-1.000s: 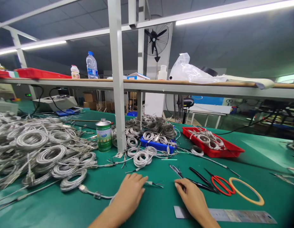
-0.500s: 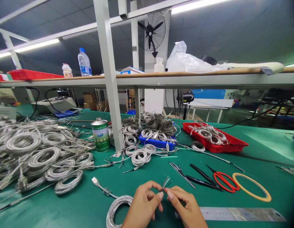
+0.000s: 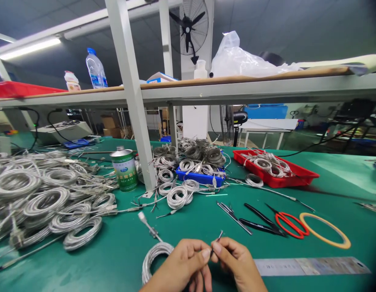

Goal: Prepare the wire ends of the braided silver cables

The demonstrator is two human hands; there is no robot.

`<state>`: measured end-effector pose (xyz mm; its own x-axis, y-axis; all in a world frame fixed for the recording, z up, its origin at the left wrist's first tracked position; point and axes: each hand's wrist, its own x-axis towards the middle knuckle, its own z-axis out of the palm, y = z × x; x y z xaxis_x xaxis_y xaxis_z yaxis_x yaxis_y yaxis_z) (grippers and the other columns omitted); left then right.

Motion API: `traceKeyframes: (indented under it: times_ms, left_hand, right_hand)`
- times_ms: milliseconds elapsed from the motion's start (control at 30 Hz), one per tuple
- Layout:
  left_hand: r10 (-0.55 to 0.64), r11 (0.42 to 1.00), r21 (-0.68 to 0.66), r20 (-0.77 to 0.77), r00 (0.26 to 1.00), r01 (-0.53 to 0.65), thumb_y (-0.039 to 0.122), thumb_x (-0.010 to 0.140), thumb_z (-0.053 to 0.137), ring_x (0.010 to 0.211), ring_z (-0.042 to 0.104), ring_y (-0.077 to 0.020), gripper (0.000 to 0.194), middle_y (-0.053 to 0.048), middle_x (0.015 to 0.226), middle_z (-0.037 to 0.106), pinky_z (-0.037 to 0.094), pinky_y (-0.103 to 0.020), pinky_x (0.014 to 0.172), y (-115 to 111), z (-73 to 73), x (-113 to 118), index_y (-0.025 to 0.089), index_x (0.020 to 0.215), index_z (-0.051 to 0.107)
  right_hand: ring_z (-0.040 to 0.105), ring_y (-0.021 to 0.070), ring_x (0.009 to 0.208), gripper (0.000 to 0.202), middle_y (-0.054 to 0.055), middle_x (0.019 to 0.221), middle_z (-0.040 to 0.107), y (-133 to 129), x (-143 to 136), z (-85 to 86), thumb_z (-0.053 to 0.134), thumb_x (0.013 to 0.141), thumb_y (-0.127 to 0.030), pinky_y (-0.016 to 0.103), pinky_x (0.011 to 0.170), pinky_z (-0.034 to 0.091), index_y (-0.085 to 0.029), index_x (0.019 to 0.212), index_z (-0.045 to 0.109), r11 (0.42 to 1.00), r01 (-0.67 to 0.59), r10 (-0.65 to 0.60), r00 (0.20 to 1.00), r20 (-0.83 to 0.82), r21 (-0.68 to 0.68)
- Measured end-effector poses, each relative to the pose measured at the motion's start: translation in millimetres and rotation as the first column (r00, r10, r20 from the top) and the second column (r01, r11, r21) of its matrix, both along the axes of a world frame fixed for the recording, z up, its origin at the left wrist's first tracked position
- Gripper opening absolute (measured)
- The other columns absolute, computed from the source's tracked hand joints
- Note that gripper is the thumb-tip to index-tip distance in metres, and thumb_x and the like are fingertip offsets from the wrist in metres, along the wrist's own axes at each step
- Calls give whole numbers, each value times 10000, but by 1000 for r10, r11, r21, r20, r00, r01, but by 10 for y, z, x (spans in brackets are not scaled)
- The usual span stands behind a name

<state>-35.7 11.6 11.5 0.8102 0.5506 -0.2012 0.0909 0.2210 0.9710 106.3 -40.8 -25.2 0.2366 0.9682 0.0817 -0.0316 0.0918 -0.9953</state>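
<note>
At the bottom middle, the left hand (image 3: 184, 263) and right hand (image 3: 239, 261) pinch thin wires (image 3: 220, 235), likely to keep them steady

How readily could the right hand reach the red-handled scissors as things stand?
Likely yes: nothing covers the scissors, and they lie near the right hand, though it seems busy pinching wire ends.

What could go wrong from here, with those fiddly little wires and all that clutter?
The thin wires, pinched between the left hand and right hand, might slip or bend. The left hand could nudge the coil beside it. And the can stands close to the cable pile, so tugging there might tip it.
</note>
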Motion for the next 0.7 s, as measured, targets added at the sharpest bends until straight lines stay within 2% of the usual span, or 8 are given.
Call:
traceKeyframes:
  times_ms: [100, 167, 233, 333, 433, 500, 600, 700]
  left_hand:
    - [13, 990, -141, -4, 1000, -14, 562, 712, 528, 312, 440, -45, 461, -17, 517, 598, 218, -129, 306, -17, -80, 49, 121, 845, 507]
    - [88, 991, -96, -9, 996, -89, 571, 696, 535, 305, 433, -49, 479, -9, 544, 594, 222, -134, 305, -69, -185, 110, 139, 895, 475]
    - [183, 979, 91, -28, 983, -180, 544, 687, 561, 306, 415, -39, 462, -4, 635, 588, 252, -144, 309, -139, -281, 172, 152, 917, 482]
    - [286, 879, 430, -135, 949, -204, 430, 802, 462, 373, 469, -69, 320, -57, 816, 621, 308, -183, 339, -232, -301, 224, 158, 936, 561]
    - [324, 621, 784, -242, 915, -13, 280, 851, 395, 705, 603, -211, 267, -94, 892, 658, 430, -284, 598, -260, -134, 199, 173, 969, 609]
    - [316, 461, 876, -312, 896, 143, 246, 840, 415, 820, 576, -256, 254, -90, 894, 667, 398, -353, 740, -234, 30, 134, 188, 992, 611]
    - [279, 476, 854, -374, 884, 211, 310, 885, 359, 868, 551, -220, 284, -41, 945, 657, 372, -335, 791, -148, 213, -31, 245, 1041, 586]
    - [362, 476, 822, -508, 781, 314, 380, 806, 502, 859, 533, -240, 234, -57, 915, 625, 368, -349, 788, -65, 183, -258, 218, 918, 628]
  right_hand:
    - [361, 89, 450, 334, -36, 510, 488, -3, -14, -6, 595, 709, -467, 213, 445, 296, -175, 570, 507, 997, 70, -71, 997, 32, 34]
    - [351, 97, 478, 307, -54, 512, 424, -14, -10, 16, 615, 700, -423, 218, 465, 289, -185, 565, 477, 989, 131, -136, 988, 76, 67]
    - [341, 102, 501, 283, -59, 538, 390, -32, 5, 50, 630, 695, -370, 222, 483, 281, -188, 559, 463, 979, 176, -188, 974, 128, 103]
    - [364, 112, 539, 275, -45, 585, 407, -61, 41, 89, 606, 729, -332, 229, 514, 291, -189, 553, 450, 968, 197, -230, 942, 243, 153]
    - [364, 110, 550, 296, -53, 588, 375, -64, 74, 78, 568, 762, -371, 222, 525, 314, -197, 576, 417, 979, 160, -184, 960, 210, 126]
    - [339, 101, 512, 298, -67, 565, 332, -46, 94, 50, 533, 782, -409, 213, 479, 313, -205, 610, 400, 987, 134, -145, 980, 134, 92]
    - [336, 96, 474, 269, -76, 541, 328, -6, 131, 20, 491, 806, -435, 206, 435, 300, -205, 681, 427, 988, 136, -144, 984, 101, 77]
    - [388, 102, 516, 264, -59, 571, 390, 23, 153, 21, 512, 799, -427, 216, 489, 335, -194, 690, 454, 982, 163, -171, 982, 82, 92]
